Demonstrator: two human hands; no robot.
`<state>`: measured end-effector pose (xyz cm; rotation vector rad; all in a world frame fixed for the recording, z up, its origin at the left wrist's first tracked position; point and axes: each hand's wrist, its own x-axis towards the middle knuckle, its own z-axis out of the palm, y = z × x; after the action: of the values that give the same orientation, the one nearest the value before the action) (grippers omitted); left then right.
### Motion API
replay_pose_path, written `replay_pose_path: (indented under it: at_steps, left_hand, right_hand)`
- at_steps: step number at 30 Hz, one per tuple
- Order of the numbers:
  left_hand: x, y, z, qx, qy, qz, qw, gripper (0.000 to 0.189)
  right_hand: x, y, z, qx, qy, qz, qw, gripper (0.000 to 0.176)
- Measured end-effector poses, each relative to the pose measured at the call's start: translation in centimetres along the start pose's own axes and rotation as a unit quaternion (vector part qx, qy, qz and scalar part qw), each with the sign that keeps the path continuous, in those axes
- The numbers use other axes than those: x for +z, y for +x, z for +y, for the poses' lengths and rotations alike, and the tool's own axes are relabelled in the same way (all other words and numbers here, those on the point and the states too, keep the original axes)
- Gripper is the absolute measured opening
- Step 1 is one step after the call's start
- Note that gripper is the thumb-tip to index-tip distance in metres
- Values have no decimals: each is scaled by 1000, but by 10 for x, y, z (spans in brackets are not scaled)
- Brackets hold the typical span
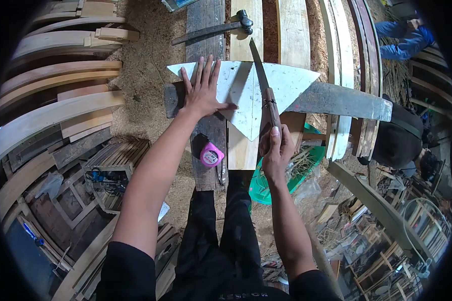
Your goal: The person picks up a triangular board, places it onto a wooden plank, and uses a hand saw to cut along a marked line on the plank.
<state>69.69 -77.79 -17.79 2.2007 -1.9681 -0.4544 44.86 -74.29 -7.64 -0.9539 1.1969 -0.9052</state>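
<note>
A white triangular board (231, 95) lies across wooden planks, one point toward me. My left hand (202, 90) rests flat on its left part, fingers spread. In my right hand (277, 145), closed round the wooden handle, is a hand saw (260, 70). The saw's blade points away from me and overlaps the middle of the board, close to a line drawn on it. A hammer (221, 27) lies on the planks beyond the board. Nearer to me, a pink tape measure (211, 155) sits on the left plank (206, 175).
A grey curved plank (346, 103) runs under the board to the right. Behind my right hand is a green basket (266, 190) with scraps. Curved wooden pieces (60, 70) are stacked at left. Two other people show at right, one in blue trousers (399, 42), one in dark clothing (399, 135).
</note>
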Motion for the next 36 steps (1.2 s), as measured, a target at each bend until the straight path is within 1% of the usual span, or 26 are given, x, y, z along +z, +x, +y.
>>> replay_pose_path:
  at_steps: [2, 3, 5, 9, 11, 12, 14, 16, 20, 23, 25, 26, 30, 33, 35, 36]
  left_hand:
    - [-5, 0, 4, -20, 8, -31, 999, 151]
    - [-7, 2, 6, -20, 8, -31, 999, 151]
    - [-9, 3, 10, -51, 58, -87, 993, 150]
    - [-3, 3, 10, -49, 32, -78, 995, 150]
    - [3, 2, 11, -44, 77, -57, 994, 151]
    - [6, 3, 11, -44, 77, -57, 994, 151]
    - [-1, 3, 16, -72, 9, -100, 992, 152]
    - [-7, 3, 17, -71, -12, -95, 993, 154]
    - [-10, 0, 20, -73, -45, -82, 993, 159]
    - [-4, 0, 21, -76, -21, -56, 995, 162]
    - [-3, -1, 22, -80, -17, -62, 995, 162]
    - [-5, 0, 22, -85, -12, -68, 994, 162]
    - [-5, -1, 23, -88, -10, -66, 994, 162]
    - [-1, -2, 23, -82, -7, -49, 995, 162]
    - [-3, -1, 22, -77, -3, -48, 996, 162]
    - [-2, -1, 22, -81, -3, -47, 996, 162]
  right_hand:
    - [2, -1, 1, -2, -9, 10, 1000, 30]
    - [3, -3, 3, -3, -15, 12, 1000, 31]
    - [7, -3, 3, -4, -21, 13, 1000, 31]
    - [14, -5, 2, -15, -60, 33, 998, 33]
    - [19, -6, 0, -13, -77, 41, 996, 33]
    - [22, -6, -1, -11, -87, 52, 995, 34]
    - [29, -7, -3, -8, -98, 64, 993, 34]
    - [33, -8, -3, -30, -128, 64, 989, 35]
    - [38, -10, 0, -31, -127, 79, 988, 35]
    - [37, -9, -2, -26, -145, 84, 986, 36]
    - [36, -8, -1, -52, -140, 90, 985, 37]
    - [36, -8, -2, -41, -115, 93, 988, 37]
    - [36, -15, -5, -34, -93, 94, 991, 37]
    - [35, -27, -4, -28, -161, 99, 982, 36]
    - [30, -26, -3, -6, -93, 86, 992, 36]
    - [28, -25, -3, -6, -93, 81, 992, 36]
